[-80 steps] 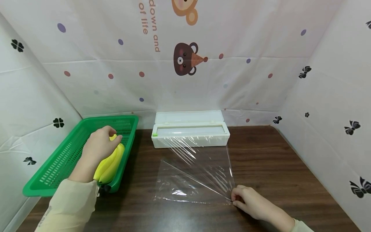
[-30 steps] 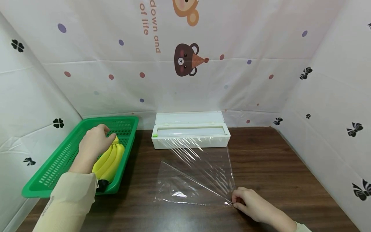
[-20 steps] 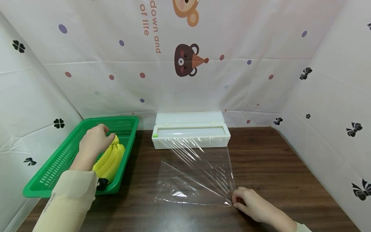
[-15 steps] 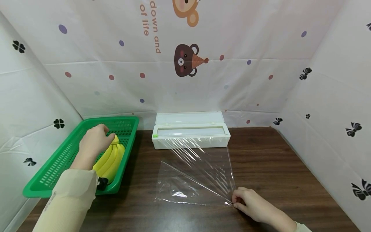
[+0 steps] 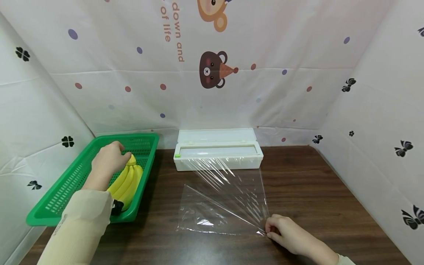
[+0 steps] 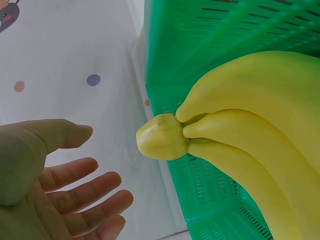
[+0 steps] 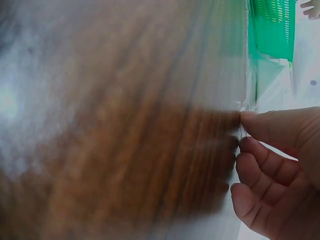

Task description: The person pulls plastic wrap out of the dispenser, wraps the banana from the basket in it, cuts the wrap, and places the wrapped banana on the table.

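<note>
My left hand (image 5: 108, 160) hovers over the green basket (image 5: 149, 162), its fingers loosely bent and apart from the bananas. In the left wrist view, a gap separates the fingertips (image 6: 125, 197) from the stem end of the yellow banana bunch (image 6: 240, 125). At the table's front, my right hand (image 5: 286, 233) pinches the near right corner of a sheet of clear plastic wrap (image 5: 212, 217). The sheet runs, creased, from a white wrap dispenser (image 5: 218, 163) at the back. In the right wrist view, thumb and index finger grip the film's edge (image 7: 243, 107).
The dispenser's lid (image 5: 216, 135) stands raised against the patterned cloth (image 5: 278, 106) behind it. Similar cloth hangs along both sides. A dark wooden table (image 5: 298, 176) lies under everything, with the basket at its left edge.
My left hand has shifted slightly left and back from its place 2.7 seconds ago, so more of the bananas shows. The right hand and the wrap have hardly moved.
</note>
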`<state>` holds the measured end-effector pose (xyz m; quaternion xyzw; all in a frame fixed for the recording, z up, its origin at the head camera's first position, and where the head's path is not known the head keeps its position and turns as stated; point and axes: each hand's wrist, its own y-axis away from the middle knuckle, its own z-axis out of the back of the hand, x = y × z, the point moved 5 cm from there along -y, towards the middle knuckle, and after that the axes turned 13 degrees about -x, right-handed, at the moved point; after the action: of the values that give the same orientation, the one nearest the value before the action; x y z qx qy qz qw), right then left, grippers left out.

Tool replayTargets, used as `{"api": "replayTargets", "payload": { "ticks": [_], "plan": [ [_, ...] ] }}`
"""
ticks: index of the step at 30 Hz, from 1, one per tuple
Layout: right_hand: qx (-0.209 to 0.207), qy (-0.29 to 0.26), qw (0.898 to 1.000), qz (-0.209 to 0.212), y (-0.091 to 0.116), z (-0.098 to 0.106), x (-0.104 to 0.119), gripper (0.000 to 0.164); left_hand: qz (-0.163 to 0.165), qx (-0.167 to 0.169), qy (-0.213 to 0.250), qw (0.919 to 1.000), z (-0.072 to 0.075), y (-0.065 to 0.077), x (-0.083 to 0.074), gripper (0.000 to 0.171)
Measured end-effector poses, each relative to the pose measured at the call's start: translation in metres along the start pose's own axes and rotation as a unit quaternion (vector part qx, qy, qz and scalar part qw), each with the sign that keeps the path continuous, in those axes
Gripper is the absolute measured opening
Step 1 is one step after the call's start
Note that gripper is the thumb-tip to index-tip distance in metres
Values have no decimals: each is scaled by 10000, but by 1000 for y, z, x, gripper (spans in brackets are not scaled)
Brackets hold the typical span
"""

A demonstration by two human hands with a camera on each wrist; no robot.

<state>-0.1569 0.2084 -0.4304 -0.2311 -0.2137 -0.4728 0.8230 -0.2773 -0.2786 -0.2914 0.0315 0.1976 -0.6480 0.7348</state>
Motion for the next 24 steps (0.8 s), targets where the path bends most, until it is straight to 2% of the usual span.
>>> {"api": "replayTargets", "payload": {
  "ticks": [10,19,24],
  "plan": [
    [19,-54,9999,-95,-1,0,-1,11,1,175,-59,9998,-10,-10,4,54],
    [84,-98,9998,-151,-1,-2,-2,8,11,429,-145,9990,-15,-13,8,57],
    [48,-86,9998,-145,-1,-2,-2,10,-122,547,-168,9983,-18,-16,10,59]
  ]
}}
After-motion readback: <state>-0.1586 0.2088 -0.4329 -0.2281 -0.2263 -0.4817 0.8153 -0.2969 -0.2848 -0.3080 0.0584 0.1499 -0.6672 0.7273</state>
